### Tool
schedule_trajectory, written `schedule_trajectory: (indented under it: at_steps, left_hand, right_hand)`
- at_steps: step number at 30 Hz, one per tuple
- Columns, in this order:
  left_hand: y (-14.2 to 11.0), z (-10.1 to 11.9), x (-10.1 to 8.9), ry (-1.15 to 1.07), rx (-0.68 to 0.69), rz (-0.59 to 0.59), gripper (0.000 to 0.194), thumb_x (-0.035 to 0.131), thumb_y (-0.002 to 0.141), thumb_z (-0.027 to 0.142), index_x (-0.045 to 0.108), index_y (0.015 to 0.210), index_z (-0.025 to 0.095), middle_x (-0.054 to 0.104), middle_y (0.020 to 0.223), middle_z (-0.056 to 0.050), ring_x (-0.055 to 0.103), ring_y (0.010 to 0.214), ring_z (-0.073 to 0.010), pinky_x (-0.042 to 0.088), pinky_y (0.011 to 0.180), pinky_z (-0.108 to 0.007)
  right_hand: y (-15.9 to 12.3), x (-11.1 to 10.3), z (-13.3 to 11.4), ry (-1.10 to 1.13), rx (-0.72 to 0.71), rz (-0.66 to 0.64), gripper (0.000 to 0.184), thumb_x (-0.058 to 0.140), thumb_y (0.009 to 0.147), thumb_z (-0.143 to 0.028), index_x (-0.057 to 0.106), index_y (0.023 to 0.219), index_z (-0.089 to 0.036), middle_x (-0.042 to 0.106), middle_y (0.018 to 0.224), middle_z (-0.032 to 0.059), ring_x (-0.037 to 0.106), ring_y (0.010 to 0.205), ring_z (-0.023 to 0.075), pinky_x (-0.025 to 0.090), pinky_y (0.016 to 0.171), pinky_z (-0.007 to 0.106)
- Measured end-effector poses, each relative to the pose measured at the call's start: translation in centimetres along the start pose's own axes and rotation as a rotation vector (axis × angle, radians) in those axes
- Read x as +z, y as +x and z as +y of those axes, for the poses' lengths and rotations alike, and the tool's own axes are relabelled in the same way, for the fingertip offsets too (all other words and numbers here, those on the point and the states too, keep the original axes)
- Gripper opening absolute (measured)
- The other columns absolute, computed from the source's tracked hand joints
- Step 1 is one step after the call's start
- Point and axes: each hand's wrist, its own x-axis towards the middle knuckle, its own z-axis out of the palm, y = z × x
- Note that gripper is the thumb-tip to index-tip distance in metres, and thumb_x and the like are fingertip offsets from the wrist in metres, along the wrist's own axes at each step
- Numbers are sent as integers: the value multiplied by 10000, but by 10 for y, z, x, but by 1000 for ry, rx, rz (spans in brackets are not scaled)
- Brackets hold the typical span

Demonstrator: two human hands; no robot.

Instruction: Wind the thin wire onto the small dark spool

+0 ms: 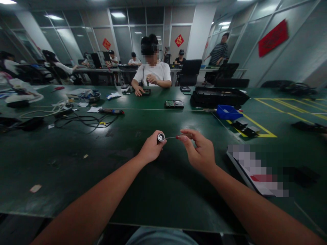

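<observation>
My left hand [150, 149] is closed around a dark cylindrical part with a round metal connector end [160, 137], its pin face turned toward me. In my right hand [200, 149], thumb and fingers pinch the handle of a small screwdriver [184, 136] with a red collar. Its thin shaft points left and reaches the side of the connector; whether the tip sits in a screw cannot be made out. Both hands are raised over the middle of the green table [138, 190].
Cables [84, 119] and a dark pen-shaped tool [111, 111] lie at the left. A circuit-board device [174, 104], black case [219, 97] and blue bin [228, 112] stand farther back. At right is a booklet [251, 166]. A co-worker [153, 73] sits opposite.
</observation>
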Motion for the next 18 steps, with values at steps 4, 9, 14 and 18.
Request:
schedule_trajectory:
  at_steps: [4,9,14,18]
  left_hand:
    - [0,0,1,5,22,-6,157,562,887,278,506,1026,231,593,801,32,592,616,-113,436,595,-249]
    - [-1,-1,2,-12,37,-30,168,558,892,285,505,1043,232,618,870,21,588,617,-107,438,594,-249]
    - [-1,-1,2,0,35,-29,159,551,893,277,502,1038,236,595,839,30,590,624,-110,439,599,-247]
    - [-2,0,1,26,24,-46,152,549,891,272,499,1030,235,563,785,41,580,607,-110,432,591,-245]
  right_hand:
    - [-1,3,2,1,1,-48,215,561,950,-302,642,1131,-217,756,951,39,707,847,185,520,745,321]
    - [1,5,2,-37,-2,-42,203,567,944,-310,654,1096,-206,741,914,41,693,805,176,508,733,312]
    - [3,2,-1,-92,19,-27,187,614,916,-369,687,927,-197,726,819,28,667,717,161,478,665,290]
    - [3,1,0,-182,18,-13,328,686,852,-443,596,656,-195,616,594,-15,563,525,123,401,546,270]
